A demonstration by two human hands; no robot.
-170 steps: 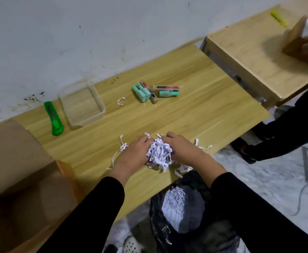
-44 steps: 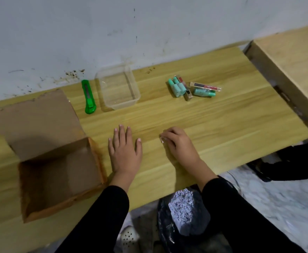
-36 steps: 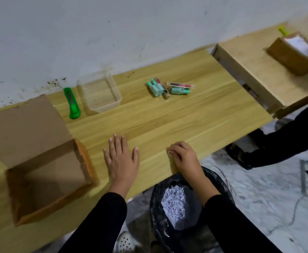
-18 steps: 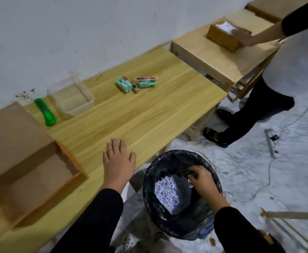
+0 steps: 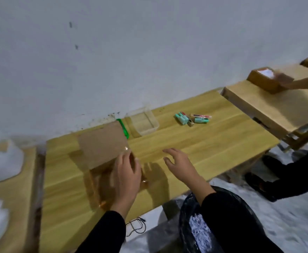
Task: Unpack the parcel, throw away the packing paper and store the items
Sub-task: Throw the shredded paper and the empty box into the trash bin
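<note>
My left hand (image 5: 126, 177) lies over the near right corner of the open cardboard box (image 5: 105, 161), fingers loosely spread; the blur hides whether it grips the edge. My right hand (image 5: 179, 161) hovers open above the wooden surface (image 5: 213, 143), fingers apart, holding nothing. By the wall sit a clear plastic tub (image 5: 144, 121), a green cutter (image 5: 123, 128) just beside it, and the small teal items (image 5: 191, 119). The black bin (image 5: 191, 225) with shredded paper (image 5: 199, 232) stands below my right sleeve.
</note>
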